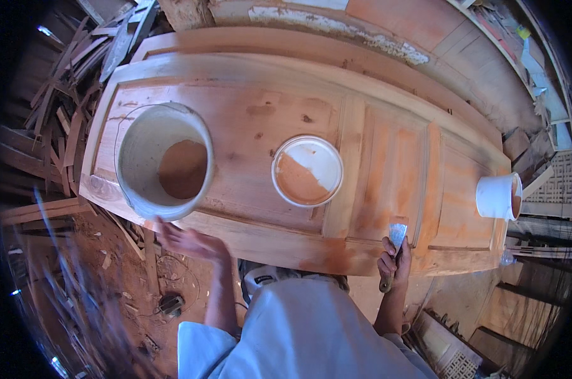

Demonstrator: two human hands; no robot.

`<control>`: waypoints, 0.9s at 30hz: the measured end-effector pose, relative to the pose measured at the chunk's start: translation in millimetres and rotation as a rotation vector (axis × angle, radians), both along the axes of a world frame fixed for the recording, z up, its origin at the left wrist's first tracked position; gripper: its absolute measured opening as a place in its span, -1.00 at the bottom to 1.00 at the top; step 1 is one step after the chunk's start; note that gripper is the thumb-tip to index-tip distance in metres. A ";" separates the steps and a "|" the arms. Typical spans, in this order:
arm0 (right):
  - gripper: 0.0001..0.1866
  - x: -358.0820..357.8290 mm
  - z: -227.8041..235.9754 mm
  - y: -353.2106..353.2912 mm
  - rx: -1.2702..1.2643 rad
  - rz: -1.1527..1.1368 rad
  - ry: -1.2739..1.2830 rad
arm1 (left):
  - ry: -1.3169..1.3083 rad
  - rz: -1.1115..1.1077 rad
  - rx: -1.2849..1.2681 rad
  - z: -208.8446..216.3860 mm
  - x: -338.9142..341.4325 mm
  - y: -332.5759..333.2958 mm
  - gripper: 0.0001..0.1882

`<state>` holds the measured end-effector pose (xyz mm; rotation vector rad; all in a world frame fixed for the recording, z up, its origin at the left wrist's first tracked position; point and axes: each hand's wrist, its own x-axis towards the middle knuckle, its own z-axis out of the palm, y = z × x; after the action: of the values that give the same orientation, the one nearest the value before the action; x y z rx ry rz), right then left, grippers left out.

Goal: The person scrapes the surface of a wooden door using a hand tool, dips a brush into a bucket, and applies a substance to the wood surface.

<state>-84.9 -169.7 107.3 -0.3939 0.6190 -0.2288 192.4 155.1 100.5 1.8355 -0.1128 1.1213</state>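
Observation:
My right hand (396, 260) grips a putty knife (398, 234) by its handle, with the metal blade pointing up and away from me over the near edge of a wooden panel door (248, 120). Stretched out, the fingers of my left hand (194, 244) reach to the near lower edge of a big pale bucket (134, 158); whether they touch it I cannot tell. Brown powder lies at the bottom of that bucket. Right of it on the door stands a round white tub (317, 151), partly covered inside with orange-brown filler.
A white bucket (493, 197) lies tipped at the door's right end. Another door panel (286, 44) is behind this one. Scrap wood (71, 114) piles up on the left. A small dark tool with a cord (171, 304) rests on the reddish floor (109, 265).

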 end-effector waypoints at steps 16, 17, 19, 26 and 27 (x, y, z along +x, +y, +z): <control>-0.63 41.3 10.2 68.3 -0.013 -0.286 -0.083 | 0.345 -1.376 0.798 -73.2 2.4 -119.7 -0.56; -0.63 35.2 8.2 73.3 0.006 -0.297 -0.088 | 0.346 -1.387 0.795 -79.9 1.6 -118.4 -0.56; -0.63 28.7 5.5 78.8 0.027 -0.315 -0.088 | 0.480 -1.313 0.702 -92.8 0.9 -109.3 -0.57; -0.65 31.6 9.0 83.0 0.024 -0.343 -0.038 | 0.578 -0.879 0.729 -90.1 69.7 -58.1 -0.67; -0.66 36.5 10.0 82.0 0.007 -0.308 -0.015 | 0.503 -0.818 0.736 -86.7 83.9 -47.1 -0.70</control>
<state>-48.4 -87.7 117.3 -0.2883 0.6643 -0.5224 276.3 108.0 13.8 2.2943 -0.9814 0.0036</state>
